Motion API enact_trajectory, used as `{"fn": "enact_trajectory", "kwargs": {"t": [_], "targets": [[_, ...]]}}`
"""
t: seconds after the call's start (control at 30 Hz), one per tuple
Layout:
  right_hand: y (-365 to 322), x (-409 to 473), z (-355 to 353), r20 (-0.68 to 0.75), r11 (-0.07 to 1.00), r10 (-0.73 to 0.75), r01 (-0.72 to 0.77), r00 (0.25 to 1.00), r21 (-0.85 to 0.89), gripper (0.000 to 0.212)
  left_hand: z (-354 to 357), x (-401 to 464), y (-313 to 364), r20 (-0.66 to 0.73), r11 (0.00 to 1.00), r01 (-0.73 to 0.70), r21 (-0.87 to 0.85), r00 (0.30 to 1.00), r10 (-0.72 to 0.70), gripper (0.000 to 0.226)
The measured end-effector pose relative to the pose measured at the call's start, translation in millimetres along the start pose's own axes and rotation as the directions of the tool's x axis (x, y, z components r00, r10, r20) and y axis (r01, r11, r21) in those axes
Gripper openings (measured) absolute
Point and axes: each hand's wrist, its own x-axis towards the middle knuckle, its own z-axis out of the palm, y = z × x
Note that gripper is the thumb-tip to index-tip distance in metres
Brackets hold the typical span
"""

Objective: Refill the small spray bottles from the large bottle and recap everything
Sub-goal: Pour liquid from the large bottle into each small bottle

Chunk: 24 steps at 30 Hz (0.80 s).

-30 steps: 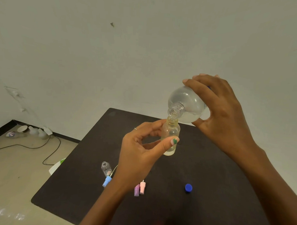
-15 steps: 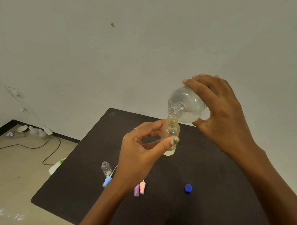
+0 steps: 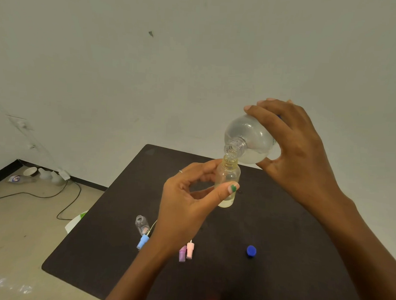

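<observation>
**Pour holds steady into the small bottle**

Head view: your right hand (image 3: 298, 153) stays wrapped around the tilted large bottle (image 3: 249, 140), mouth on the small spray bottle (image 3: 227, 182) pinched in your left hand (image 3: 186, 205) above the dark table (image 3: 279, 231). Nothing has shifted; filling continues. Blue cap (image 3: 251, 251) lies nearby.

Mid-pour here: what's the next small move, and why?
Probably keep the clear large plastic bottle tilted, mouth over the small clear spray bottle in the left hand; only a shallow layer of liquid shows at its bottom.
</observation>
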Motion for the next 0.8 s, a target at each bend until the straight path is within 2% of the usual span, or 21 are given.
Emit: {"fn": "enact_trajectory", "kwargs": {"t": [0.8], "targets": [[0.7,0.9,-1.8,-0.003,1.0,0.003,-0.003,1.0,-0.016,0.069,0.5,0.3,0.2,0.001,1.0,0.011,-0.004,1.0,-0.011,0.035]]}}
